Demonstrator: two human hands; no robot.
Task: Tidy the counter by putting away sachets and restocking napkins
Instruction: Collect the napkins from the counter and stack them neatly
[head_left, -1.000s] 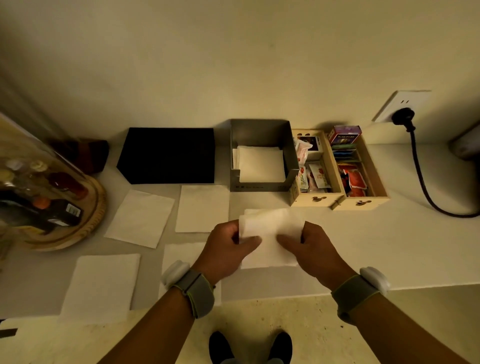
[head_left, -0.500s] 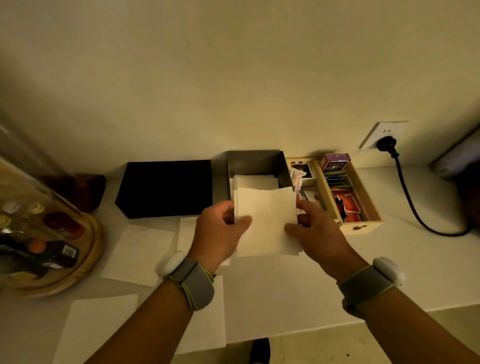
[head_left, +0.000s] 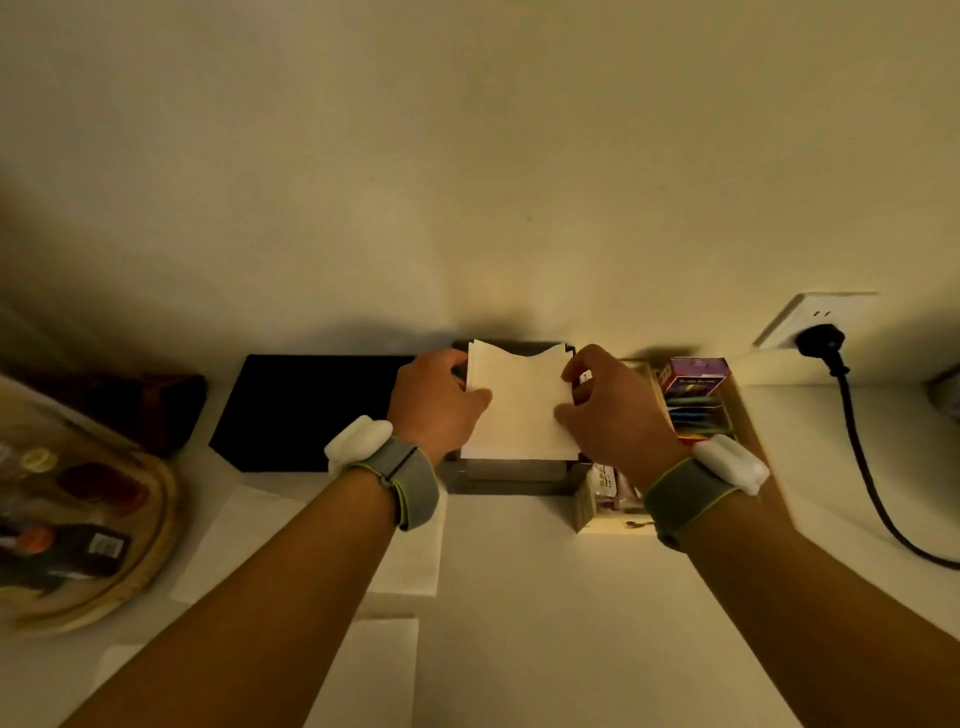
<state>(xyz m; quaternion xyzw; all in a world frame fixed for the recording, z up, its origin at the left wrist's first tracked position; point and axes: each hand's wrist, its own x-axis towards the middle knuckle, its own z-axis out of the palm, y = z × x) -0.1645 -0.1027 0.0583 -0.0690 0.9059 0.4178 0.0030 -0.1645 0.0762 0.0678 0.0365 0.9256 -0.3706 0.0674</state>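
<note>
- Nearest the camera, loose white paper napkins (head_left: 410, 551) lie flat on the pale counter (head_left: 545, 597), in front and to the left of the grey metal napkin holder (head_left: 506, 475); one is partly hidden under the left forearm.
- Left of the holder, at the picture's edge, a round wooden tray (head_left: 156, 525) carries dark bottles under a clear cover; the labels are too blurred to read.
- The left hand (head_left: 434, 400) is at the holder's left side, with a grey wrist strap and a white device behind it. Thumb and fingers pinch the left edge of a white folded paper napkin (head_left: 519, 405).
- The right hand (head_left: 610, 410), with a matching strap, pinches the same napkin's right edge, thumb on top and fingers curled over the far corner.
- The held napkin sits directly over the holder's open top, covering most of it. Its far edge sags in the middle. I cannot tell whether it touches the stack inside.
- Just right of the holder stands a light wooden sachet box (head_left: 613, 512), with coloured sachets (head_left: 696, 410) in its compartments and a purple carton (head_left: 696, 374) at its far end; the right wrist covers part of it.
- Left of the holder, touching or nearly so, lies a flat black box (head_left: 306, 410).
- Beyond the wooden box, a white wall socket (head_left: 810, 319) holds a black plug (head_left: 821, 340), whose cable runs down along the counter well right of the holder.
</note>
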